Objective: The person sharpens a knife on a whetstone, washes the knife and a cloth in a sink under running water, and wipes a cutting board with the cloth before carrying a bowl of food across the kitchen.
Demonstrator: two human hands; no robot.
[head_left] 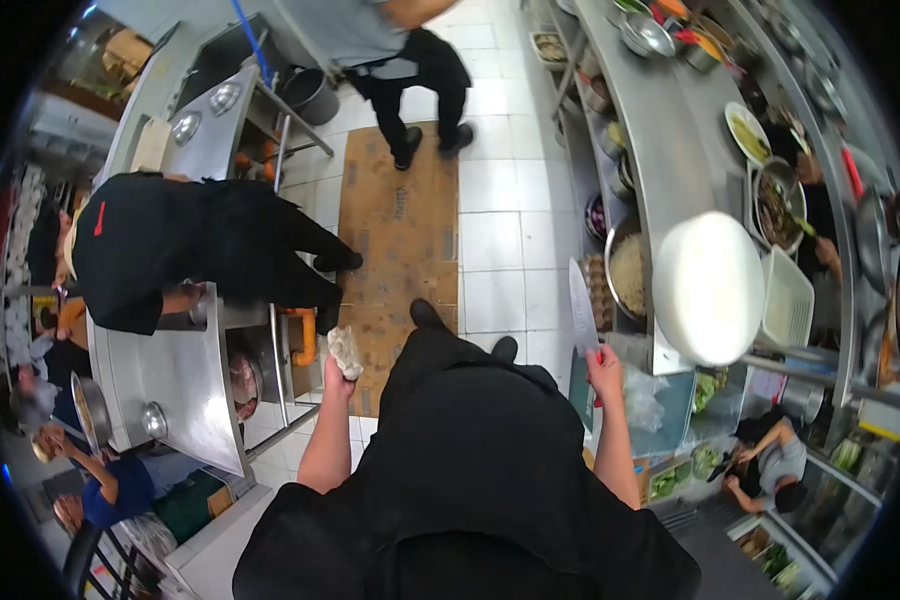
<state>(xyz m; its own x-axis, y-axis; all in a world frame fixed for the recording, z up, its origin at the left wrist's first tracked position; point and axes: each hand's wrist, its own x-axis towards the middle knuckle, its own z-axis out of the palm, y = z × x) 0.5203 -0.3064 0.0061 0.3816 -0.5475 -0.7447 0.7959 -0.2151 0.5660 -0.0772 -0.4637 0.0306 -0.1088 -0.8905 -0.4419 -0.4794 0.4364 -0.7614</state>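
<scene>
Head | left hand (338, 381): cloth (346, 351) | right hand (603, 371): knife (582, 312) near counter edge (644, 190) | aisle (492, 240) ahead

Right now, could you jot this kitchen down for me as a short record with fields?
Left hand: holds a crumpled pale bundle, perhaps cloth
Right hand: holds a knife, blade pointing away from the wearer
Floor: cardboard over white tiles
Right side: steel counter, round white object near its end
Nearby: person in black at left, person in grey top ahead
</scene>
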